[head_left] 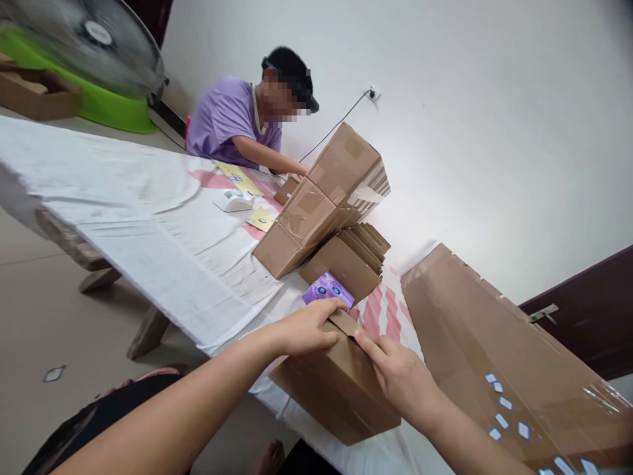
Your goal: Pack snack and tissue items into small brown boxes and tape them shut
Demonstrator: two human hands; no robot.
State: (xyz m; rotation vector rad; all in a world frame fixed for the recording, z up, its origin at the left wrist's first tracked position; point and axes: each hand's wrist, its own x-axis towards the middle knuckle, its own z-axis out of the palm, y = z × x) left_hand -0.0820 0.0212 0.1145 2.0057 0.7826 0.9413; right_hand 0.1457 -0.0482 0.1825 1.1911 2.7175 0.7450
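A brown cardboard box (341, 389) stands at the table's near edge, with a narrow cardboard flap (345, 322) at its top. My left hand (311, 326) rests on the flap's left end, thumb and fingers apart across the box top. On the flap's right end lies my right hand (395, 363), its index finger stretched along the edge and the other fingers partly curled. Just beyond my left hand sits a purple pack (327, 290), leaning near a row of folded cardboard pieces (346, 264).
Behind are stacked cartons (306, 211) on the white-covered table (123, 204). Across it sits a person in purple (222, 119), one arm reaching behind the cartons. A large carton (475, 343) with small labels stands right. A fan (93, 39) is back left; papers (237, 178) lie mid-table.
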